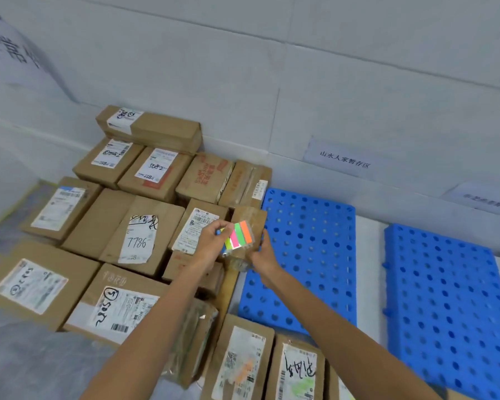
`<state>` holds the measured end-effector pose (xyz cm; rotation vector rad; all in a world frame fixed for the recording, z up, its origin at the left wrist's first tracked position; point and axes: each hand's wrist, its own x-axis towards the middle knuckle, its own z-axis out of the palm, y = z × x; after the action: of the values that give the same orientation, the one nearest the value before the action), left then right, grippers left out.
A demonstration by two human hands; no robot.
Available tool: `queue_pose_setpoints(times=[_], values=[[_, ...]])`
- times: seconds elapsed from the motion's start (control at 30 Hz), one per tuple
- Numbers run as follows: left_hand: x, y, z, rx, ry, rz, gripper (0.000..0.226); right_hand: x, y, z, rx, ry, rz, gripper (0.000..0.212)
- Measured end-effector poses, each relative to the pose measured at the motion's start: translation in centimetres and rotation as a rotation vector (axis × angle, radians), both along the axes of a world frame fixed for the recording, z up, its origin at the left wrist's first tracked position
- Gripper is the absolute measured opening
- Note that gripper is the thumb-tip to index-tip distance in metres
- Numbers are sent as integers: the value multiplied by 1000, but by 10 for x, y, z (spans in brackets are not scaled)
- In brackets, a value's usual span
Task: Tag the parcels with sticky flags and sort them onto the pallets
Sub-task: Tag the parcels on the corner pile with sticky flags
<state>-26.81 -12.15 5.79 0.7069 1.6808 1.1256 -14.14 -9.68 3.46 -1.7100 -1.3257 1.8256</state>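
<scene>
Over the seam between the parcel heap and the nearer blue pallet (309, 255), both arms meet at frame centre. The left grip (211, 241) pinches a sticky-flag pad (238, 235) with yellow, pink, green and orange strips facing up. The right grip (264, 252) curls round the 3 o'clock side of a small taped parcel (251, 217) directly behind the pad. Carried one-handed, that carton looks light and stiff. Its glossy tape is probably slippery, so hold it across opposite edges. The flags are flimsy, so peel each by its free tip. Other parcels (139, 226) lie from 7 to 11 o'clock, and a second pallet (445, 298) sits at 4 o'clock.
</scene>
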Motion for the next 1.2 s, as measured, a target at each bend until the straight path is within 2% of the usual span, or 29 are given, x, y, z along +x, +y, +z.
queue_pose_setpoints(times=[0.1,0.2,0.3,0.33,0.4,0.47,0.57,0.67,0.77,0.9,1.0,1.07,1.13,1.2], values=[[-8,-2,-16,-53,66,-65,13,-2,-3,-26,37,-60,62,92],[-15,-12,-19,-10,80,-17,13,2,-9,-31,185,-134,141,92],[-34,-28,-12,15,103,134,10,10,-21,-12,527,-341,199,59],[-42,-36,-11,19,129,187,11,11,-28,-1,635,-350,205,46],[-56,-52,-9,-9,208,288,11,8,-45,11,709,-313,250,25],[-62,-65,-6,-40,236,368,10,-1,-59,12,598,-287,287,17],[-63,-77,-6,-118,262,410,9,-15,-72,9,328,-259,245,20],[-64,-79,-8,-193,281,315,14,-24,-75,5,186,-245,246,29],[-66,-76,-8,-240,289,257,13,-33,-76,7,22,-159,166,27],[-61,-76,7,-226,315,263,15,-37,-78,13,-63,-100,62,26],[-58,-79,29,-164,382,269,12,-27,-81,33,-188,74,-67,31],[-54,-81,47,-122,401,272,13,-14,-83,51,-202,178,-127,32],[-43,-85,67,-59,358,277,14,4,-87,69,-195,253,-163,39],[-25,-90,84,20,266,304,13,25,-94,84,-169,294,-167,33]])
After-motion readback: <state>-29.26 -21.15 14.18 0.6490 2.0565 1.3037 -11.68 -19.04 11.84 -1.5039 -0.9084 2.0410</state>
